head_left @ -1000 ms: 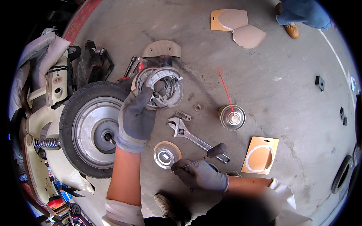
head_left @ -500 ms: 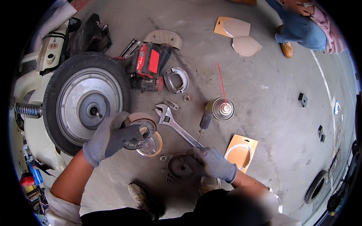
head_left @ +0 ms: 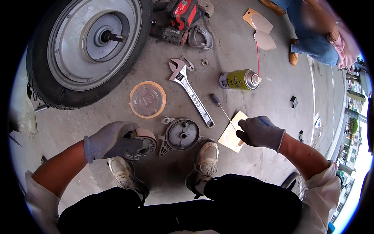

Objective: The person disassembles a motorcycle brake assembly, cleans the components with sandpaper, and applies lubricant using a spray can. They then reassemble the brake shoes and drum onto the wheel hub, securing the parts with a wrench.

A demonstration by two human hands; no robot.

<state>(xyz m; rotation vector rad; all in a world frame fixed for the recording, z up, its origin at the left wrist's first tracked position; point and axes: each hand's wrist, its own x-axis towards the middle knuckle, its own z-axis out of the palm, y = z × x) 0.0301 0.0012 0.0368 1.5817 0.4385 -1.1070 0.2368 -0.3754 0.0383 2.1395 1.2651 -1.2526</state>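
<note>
My left hand point(head_left: 117, 141) is closed round new-looking brake shoes point(head_left: 147, 134) with a tan lining, held low over the floor. My gloved right hand point(head_left: 259, 132) is pinched at the shaft end of a thin screwdriver point(head_left: 215, 99), whose dark handle points away from me. Between the hands a round metal brake backing plate point(head_left: 182, 133) lies on the floor near my shoes. Beyond it are a clear plastic disc with an orange rim point(head_left: 134, 102) and an adjustable wrench point(head_left: 194, 101). A tan card point(head_left: 228, 138) lies beneath the screwdriver's tip, partly behind my right hand.
A wheel with a hub and axle point(head_left: 78, 50) stands at the far left. Far off are a red-black power tool point(head_left: 181, 17), an old brake shoe point(head_left: 200, 38), a nut point(head_left: 204, 62) and a spray can point(head_left: 235, 80) with a red straw. Another person point(head_left: 311, 43) is at the upper right.
My view has shifted. My right hand has moved right, off the backing plate, with the screwdriver's shaft swinging rightward. My left hand has come away from the wheel and disc, toward me, still holding the brake shoes.
</note>
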